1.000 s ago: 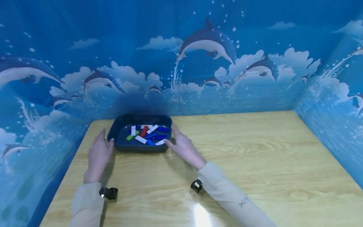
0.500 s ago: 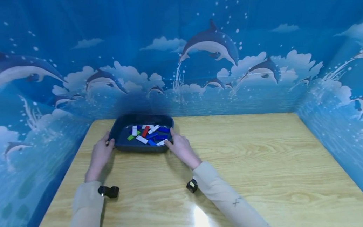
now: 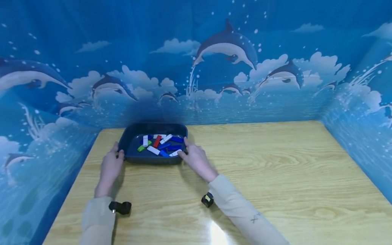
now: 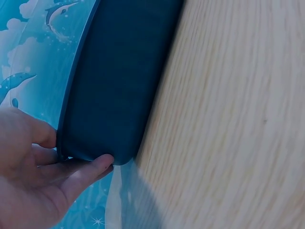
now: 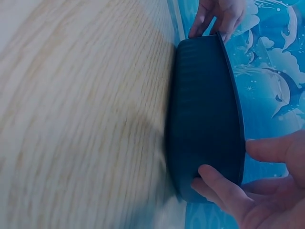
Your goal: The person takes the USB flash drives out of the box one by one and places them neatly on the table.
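A dark blue tray [image 3: 150,159] stands at the far left of the wooden table, with several small white, blue, red [image 3: 156,141] and green pieces lying in it. My left hand [image 3: 117,153] grips the tray's left end, thumb over the rim. My right hand [image 3: 183,151] grips its right front corner. In the left wrist view the left hand [image 4: 78,150] has its fingers curled under the tray's outer wall [image 4: 119,81]. Seen from the right wrist, the right hand [image 5: 228,160] pinches the rim of the tray [image 5: 200,109], thumb above and fingers on the wall.
The wooden table [image 3: 271,170] stretches wide to the right and toward me. Blue dolphin-print walls [image 3: 225,52] close it in at the back and on both sides. The tray sits close to the back wall and the left wall.
Both hands went from lying straight beside the tray to curling round its two ends. The tray has barely shifted.
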Demonstrator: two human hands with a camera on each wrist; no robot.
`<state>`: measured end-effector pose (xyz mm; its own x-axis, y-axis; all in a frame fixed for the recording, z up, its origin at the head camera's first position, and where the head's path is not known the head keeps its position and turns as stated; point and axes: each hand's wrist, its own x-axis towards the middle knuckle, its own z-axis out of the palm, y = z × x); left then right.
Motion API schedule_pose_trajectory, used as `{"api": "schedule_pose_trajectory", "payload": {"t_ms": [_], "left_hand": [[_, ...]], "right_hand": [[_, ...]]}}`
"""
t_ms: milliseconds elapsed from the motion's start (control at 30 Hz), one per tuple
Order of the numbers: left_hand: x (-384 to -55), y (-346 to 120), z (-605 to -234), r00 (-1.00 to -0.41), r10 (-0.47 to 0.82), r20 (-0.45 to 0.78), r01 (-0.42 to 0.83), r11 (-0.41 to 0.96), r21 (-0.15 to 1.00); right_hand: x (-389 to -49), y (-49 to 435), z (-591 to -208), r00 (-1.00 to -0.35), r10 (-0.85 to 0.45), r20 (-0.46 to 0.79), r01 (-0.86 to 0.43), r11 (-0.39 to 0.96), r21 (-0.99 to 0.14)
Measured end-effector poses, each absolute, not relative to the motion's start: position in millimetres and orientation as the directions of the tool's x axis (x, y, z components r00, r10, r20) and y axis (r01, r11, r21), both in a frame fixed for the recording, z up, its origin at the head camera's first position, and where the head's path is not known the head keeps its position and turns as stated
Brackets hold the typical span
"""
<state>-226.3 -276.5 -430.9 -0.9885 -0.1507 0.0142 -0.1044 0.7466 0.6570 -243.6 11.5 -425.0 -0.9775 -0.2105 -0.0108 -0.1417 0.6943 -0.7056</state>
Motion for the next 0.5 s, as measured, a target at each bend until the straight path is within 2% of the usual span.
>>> {"api": "schedule_pose_trajectory", "payload": {"t_ms": [267, 500], "left_hand": [[-224, -269, -433, -0.99, -0.139, 0.019, -0.092, 0.744, 0.662], [-220, -259, -432, -0.987, -0.149, 0.056, -0.076, 0.748, 0.659]], "right_hand": [[-247, 21, -426, -0.977, -0.21, 0.017, -0.166, 0.716, -0.678], [-248, 29, -425, -0.98, -0.199, -0.017, -0.132, 0.711, -0.691]]}}
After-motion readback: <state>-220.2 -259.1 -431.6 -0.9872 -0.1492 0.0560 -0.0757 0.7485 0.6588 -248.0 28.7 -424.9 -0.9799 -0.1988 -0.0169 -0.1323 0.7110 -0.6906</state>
